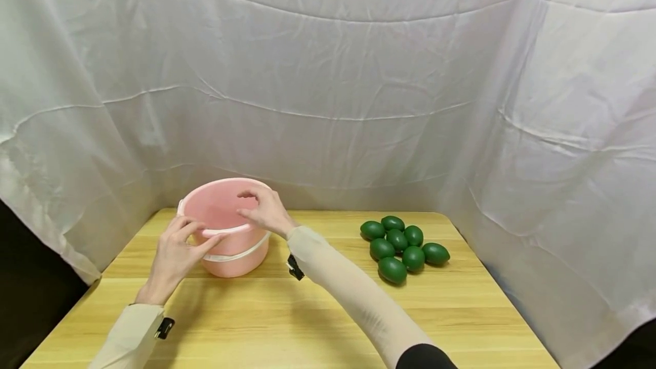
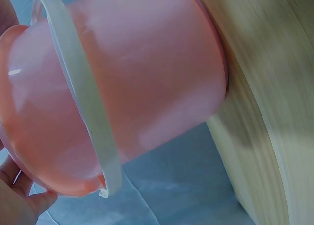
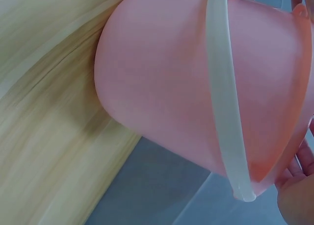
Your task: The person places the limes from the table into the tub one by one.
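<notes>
A pink bucket [image 1: 236, 246] stands upright at the left of the wooden table. Its white handle [image 2: 83, 78] hangs down round the front side. At the front left of the rim, my left hand [image 1: 173, 249] grips the edge, thumb outside and fingers bent over it. My right hand [image 1: 269, 212] is at the right of the rim, its fingers and thumb spread over the opening with nothing between them. In the right wrist view, the right hand [image 3: 299, 190] is partly cut off beside the rim.
Several dark green, lime-shaped fruits [image 1: 397, 239] lie in a cluster on the right half of the table [image 1: 287, 312]. Pale cloth [image 1: 328, 73] hangs behind the table and along both sides.
</notes>
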A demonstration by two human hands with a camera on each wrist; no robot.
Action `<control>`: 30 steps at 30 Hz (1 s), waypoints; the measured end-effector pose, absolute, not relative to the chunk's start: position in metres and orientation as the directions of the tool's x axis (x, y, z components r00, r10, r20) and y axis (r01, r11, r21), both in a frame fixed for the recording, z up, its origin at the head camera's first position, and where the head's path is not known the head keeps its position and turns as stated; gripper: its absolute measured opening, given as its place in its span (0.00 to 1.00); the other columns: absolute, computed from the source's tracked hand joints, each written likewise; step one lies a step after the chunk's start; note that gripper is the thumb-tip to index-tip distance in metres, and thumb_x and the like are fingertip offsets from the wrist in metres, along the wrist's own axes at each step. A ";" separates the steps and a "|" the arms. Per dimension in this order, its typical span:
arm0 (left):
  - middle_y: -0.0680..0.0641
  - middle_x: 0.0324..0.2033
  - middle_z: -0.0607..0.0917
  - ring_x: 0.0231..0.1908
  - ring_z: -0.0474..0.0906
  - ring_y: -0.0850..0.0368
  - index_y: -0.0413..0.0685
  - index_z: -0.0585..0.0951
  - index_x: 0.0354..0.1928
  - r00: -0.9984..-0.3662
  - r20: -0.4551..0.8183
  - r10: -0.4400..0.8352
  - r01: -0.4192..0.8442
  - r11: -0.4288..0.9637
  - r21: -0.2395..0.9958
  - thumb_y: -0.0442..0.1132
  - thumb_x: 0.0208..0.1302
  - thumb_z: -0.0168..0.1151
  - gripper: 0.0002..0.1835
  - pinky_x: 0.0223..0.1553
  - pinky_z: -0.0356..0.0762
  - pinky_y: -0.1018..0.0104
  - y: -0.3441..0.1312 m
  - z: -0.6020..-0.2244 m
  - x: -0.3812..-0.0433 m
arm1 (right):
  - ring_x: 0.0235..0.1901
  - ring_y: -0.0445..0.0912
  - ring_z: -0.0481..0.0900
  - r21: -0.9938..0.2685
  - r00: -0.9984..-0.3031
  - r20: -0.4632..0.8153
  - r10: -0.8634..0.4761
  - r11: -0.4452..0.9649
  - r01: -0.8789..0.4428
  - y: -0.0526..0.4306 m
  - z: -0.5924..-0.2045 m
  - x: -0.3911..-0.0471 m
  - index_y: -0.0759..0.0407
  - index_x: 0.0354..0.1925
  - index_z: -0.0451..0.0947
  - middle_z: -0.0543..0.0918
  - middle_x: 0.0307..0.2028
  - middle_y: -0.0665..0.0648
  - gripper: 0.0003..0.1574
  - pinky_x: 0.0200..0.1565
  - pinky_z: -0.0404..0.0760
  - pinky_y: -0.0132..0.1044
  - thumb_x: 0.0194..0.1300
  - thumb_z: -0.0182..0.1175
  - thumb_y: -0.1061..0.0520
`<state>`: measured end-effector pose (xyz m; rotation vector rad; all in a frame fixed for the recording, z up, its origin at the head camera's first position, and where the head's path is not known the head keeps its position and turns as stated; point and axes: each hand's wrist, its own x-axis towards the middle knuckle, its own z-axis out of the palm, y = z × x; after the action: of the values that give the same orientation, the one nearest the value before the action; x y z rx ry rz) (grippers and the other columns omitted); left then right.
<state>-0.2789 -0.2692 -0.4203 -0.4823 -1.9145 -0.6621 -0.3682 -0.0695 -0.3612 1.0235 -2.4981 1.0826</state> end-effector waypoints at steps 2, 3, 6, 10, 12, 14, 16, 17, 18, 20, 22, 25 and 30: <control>0.45 0.27 0.79 0.33 0.71 0.53 0.40 0.83 0.26 -0.406 0.913 0.032 0.596 0.767 0.238 0.33 0.30 0.83 0.17 0.37 0.65 0.72 -0.269 -0.420 -0.278 | 0.56 0.42 0.78 -0.555 -0.726 0.464 -0.508 0.472 -0.685 -0.068 -0.360 -0.368 0.55 0.55 0.80 0.83 0.54 0.49 0.23 0.58 0.74 0.33 0.62 0.68 0.53; 0.45 0.27 0.79 0.33 0.71 0.53 0.41 0.84 0.26 -0.405 0.914 0.027 0.595 0.767 0.241 0.33 0.30 0.83 0.17 0.37 0.65 0.72 -0.270 -0.419 -0.278 | 0.56 0.42 0.78 -0.558 -0.725 0.468 -0.506 0.467 -0.686 -0.068 -0.360 -0.368 0.54 0.55 0.80 0.83 0.54 0.49 0.22 0.58 0.75 0.33 0.62 0.68 0.53; 0.45 0.27 0.80 0.33 0.72 0.52 0.40 0.84 0.27 -0.402 0.915 0.024 0.592 0.770 0.240 0.33 0.30 0.82 0.18 0.37 0.64 0.72 -0.270 -0.419 -0.278 | 0.56 0.43 0.79 -0.590 -0.731 0.483 -0.483 0.437 -0.679 -0.066 -0.359 -0.367 0.55 0.54 0.81 0.84 0.53 0.51 0.21 0.58 0.76 0.36 0.63 0.67 0.54; 0.44 0.27 0.80 0.33 0.72 0.51 0.39 0.84 0.27 -0.404 0.914 0.037 0.590 0.774 0.230 0.34 0.31 0.82 0.18 0.37 0.65 0.70 -0.270 -0.419 -0.277 | 0.55 0.44 0.80 -0.647 -0.757 0.483 -0.440 0.402 -0.647 -0.061 -0.362 -0.365 0.56 0.54 0.81 0.84 0.53 0.51 0.20 0.57 0.77 0.37 0.64 0.67 0.55; 0.44 0.27 0.80 0.33 0.71 0.51 0.38 0.84 0.27 -0.404 0.914 0.036 0.590 0.774 0.230 0.34 0.31 0.82 0.18 0.37 0.65 0.70 -0.270 -0.421 -0.277 | 0.54 0.44 0.81 -0.660 -0.763 0.485 -0.428 0.393 -0.640 -0.058 -0.366 -0.364 0.55 0.54 0.81 0.84 0.53 0.51 0.20 0.57 0.77 0.37 0.64 0.66 0.55; 0.44 0.27 0.79 0.32 0.70 0.52 0.38 0.83 0.27 -0.402 0.915 0.027 0.591 0.771 0.237 0.34 0.30 0.82 0.18 0.36 0.64 0.71 -0.270 -0.422 -0.276 | 0.54 0.47 0.81 -0.667 -0.761 0.493 -0.421 0.378 -0.642 -0.054 -0.368 -0.363 0.56 0.55 0.80 0.84 0.53 0.53 0.21 0.56 0.78 0.38 0.64 0.66 0.55; 0.44 0.26 0.79 0.32 0.69 0.53 0.37 0.84 0.28 -0.404 0.915 0.020 0.587 0.773 0.242 0.34 0.30 0.82 0.19 0.35 0.64 0.71 -0.269 -0.422 -0.275 | 0.52 0.49 0.82 -0.662 -0.756 0.511 -0.408 0.374 -0.650 -0.049 -0.370 -0.362 0.57 0.56 0.80 0.84 0.53 0.54 0.21 0.54 0.79 0.39 0.65 0.65 0.56; 0.44 0.26 0.79 0.32 0.69 0.53 0.37 0.84 0.28 -0.405 0.914 0.016 0.585 0.773 0.246 0.35 0.30 0.82 0.19 0.35 0.64 0.71 -0.268 -0.422 -0.276 | 0.50 0.50 0.83 -0.659 -0.752 0.524 -0.400 0.370 -0.655 -0.046 -0.372 -0.362 0.57 0.56 0.80 0.84 0.53 0.55 0.20 0.53 0.80 0.39 0.65 0.65 0.57; 0.44 0.26 0.79 0.32 0.69 0.53 0.37 0.84 0.28 -0.407 0.913 0.014 0.583 0.774 0.248 0.35 0.30 0.82 0.19 0.36 0.64 0.71 -0.268 -0.422 -0.276 | 0.49 0.50 0.83 -0.656 -0.748 0.536 -0.391 0.364 -0.661 -0.043 -0.373 -0.363 0.58 0.56 0.80 0.84 0.52 0.56 0.20 0.52 0.80 0.39 0.65 0.65 0.57; 0.45 0.26 0.78 0.32 0.68 0.53 0.37 0.83 0.28 -0.404 0.915 0.012 0.582 0.775 0.247 0.36 0.30 0.82 0.20 0.35 0.63 0.70 -0.266 -0.423 -0.276 | 0.47 0.50 0.83 -0.664 -0.747 0.551 -0.372 0.347 -0.662 -0.037 -0.376 -0.364 0.58 0.56 0.80 0.84 0.52 0.59 0.20 0.50 0.81 0.38 0.65 0.64 0.59; 0.45 0.25 0.78 0.32 0.68 0.53 0.37 0.83 0.28 -0.404 0.915 0.006 0.578 0.776 0.251 0.36 0.29 0.83 0.20 0.36 0.63 0.69 -0.265 -0.424 -0.277 | 0.48 0.50 0.84 -0.676 -0.749 0.557 -0.358 0.330 -0.660 -0.030 -0.379 -0.365 0.59 0.56 0.79 0.84 0.53 0.60 0.20 0.50 0.81 0.35 0.66 0.63 0.60; 0.45 0.25 0.77 0.32 0.68 0.53 0.37 0.83 0.28 -0.396 0.918 0.002 0.581 0.775 0.248 0.36 0.28 0.82 0.21 0.35 0.63 0.69 -0.265 -0.424 -0.277 | 0.52 0.51 0.83 -0.698 -0.765 0.547 -0.341 0.320 -0.641 -0.020 -0.382 -0.368 0.59 0.58 0.78 0.83 0.55 0.59 0.21 0.53 0.81 0.36 0.67 0.62 0.60; 0.45 0.25 0.77 0.32 0.69 0.52 0.38 0.83 0.27 -0.381 0.925 0.006 0.593 0.769 0.240 0.37 0.27 0.82 0.20 0.37 0.64 0.70 -0.265 -0.424 -0.278 | 0.54 0.51 0.83 -0.699 -0.789 0.528 -0.316 0.365 -0.614 -0.006 -0.388 -0.373 0.58 0.61 0.76 0.82 0.57 0.57 0.24 0.53 0.80 0.36 0.68 0.61 0.57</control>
<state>-0.2778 -0.2652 -0.4239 -0.4580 -1.8731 -0.6728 -0.3731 -0.0062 -0.3876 0.8209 -2.3270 1.3907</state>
